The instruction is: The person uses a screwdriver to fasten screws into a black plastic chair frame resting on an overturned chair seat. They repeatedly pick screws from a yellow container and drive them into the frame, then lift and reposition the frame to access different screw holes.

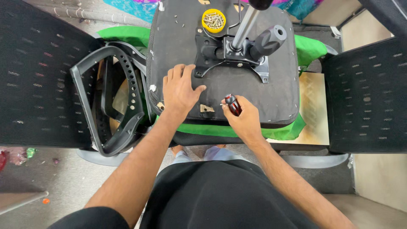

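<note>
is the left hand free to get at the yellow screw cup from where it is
Probably yes: the left hand lies flat and empty on the seat base, and bare fabric lies between it and the cup.

This was a chair repair or assembly workshop, no question: an upturned office chair seat (220, 80) lay on the bench with its metal tilt mechanism (231, 55) and gas-lift column (246, 23) exposed, a yellow tub of screws (213, 20) sat right on top, a loose plastic armrest frame (112, 99) waited at the side, mesh chair backs (366, 93) stood at both edges, and the bare concrete floor (63, 178) was littered with scraps
</note>
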